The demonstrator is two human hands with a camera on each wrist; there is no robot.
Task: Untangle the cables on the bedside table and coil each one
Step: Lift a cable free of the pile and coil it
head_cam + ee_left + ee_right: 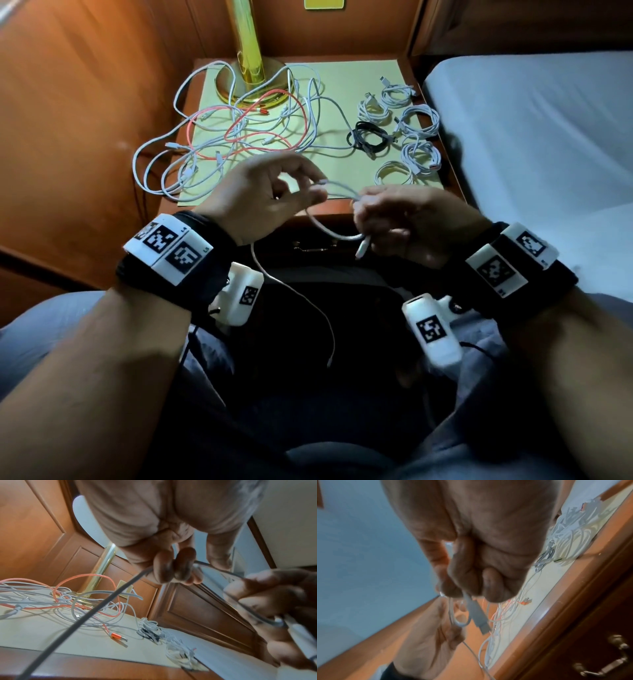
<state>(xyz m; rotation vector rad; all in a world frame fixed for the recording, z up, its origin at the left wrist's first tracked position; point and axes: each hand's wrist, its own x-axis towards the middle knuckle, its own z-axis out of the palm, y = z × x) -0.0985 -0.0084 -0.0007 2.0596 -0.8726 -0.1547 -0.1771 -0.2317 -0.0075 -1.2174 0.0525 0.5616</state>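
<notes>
White cable point(337, 187): right hand point(407, 222) grips plug end as anchor; left hand point(263, 195) pinches strand, forming loop (tail dangles); tangle point(239, 126) waits.

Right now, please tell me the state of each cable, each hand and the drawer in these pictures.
white cable: held between both hands, first loop formed, tail hanging toward the lap
left hand: pinches the white cable
right hand: grips the white cable near its plug
red cable: uncoiled, tangled with white ones
black cable: coiled
coiled white cables: five bundles, on the table's right side
drawer: closed
</notes>
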